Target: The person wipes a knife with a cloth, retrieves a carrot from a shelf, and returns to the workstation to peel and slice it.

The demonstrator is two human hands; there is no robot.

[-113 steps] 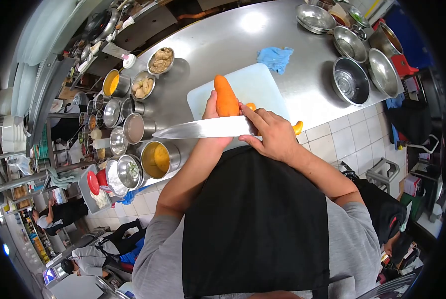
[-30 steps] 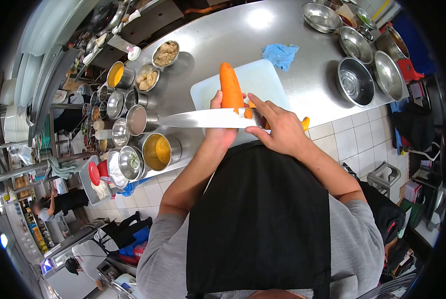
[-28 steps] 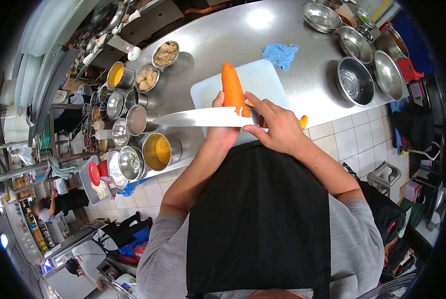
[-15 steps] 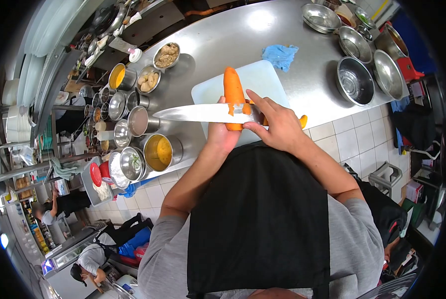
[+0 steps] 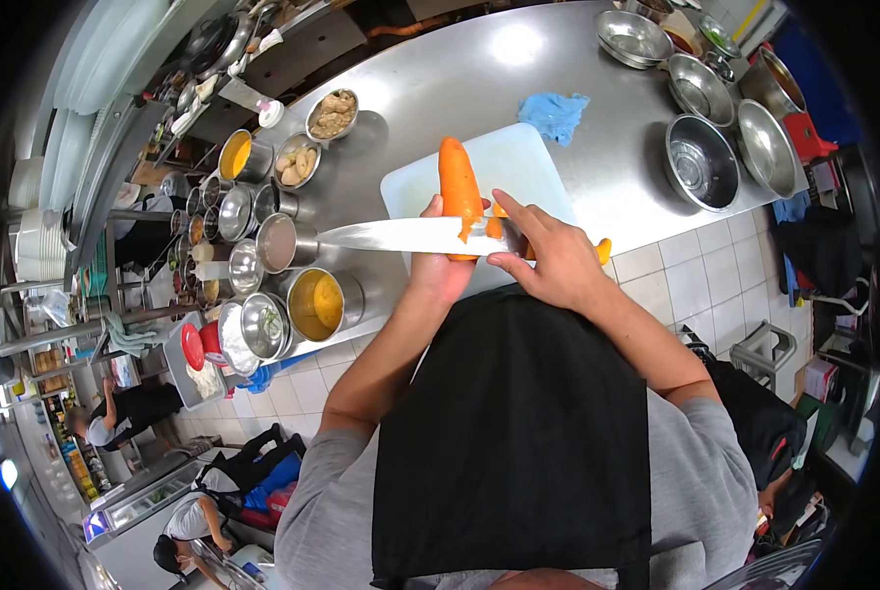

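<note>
A large orange carrot [image 5: 456,177] is gripped near its lower end by my left hand [image 5: 440,277], its thick end pointing away from me over the board. My right hand [image 5: 563,256] is closed around the handle end of a broad kitchen knife [image 5: 391,236], with the index finger stretched along it. The blade lies across the carrot, tip to the left, and hides part of it. Orange scraps [image 5: 494,228] cling to the blade near my right hand. Beneath both hands is a white cutting board [image 5: 528,162]. An orange piece [image 5: 605,250] lies beyond my right hand.
A blue cloth [image 5: 554,118] lies on the steel table [image 5: 440,88]. Metal bowls [image 5: 701,162] stand at the right. Along the left are bowls of pale food [image 5: 333,113], a pot of yellow liquid [image 5: 317,305] and several containers. Other people [image 5: 204,516] are at lower left.
The knife has shifted slightly toward me along the carrot, and the scraps on its blade sit differently. Both hands keep their hold. A person at lower left has moved a little.
</note>
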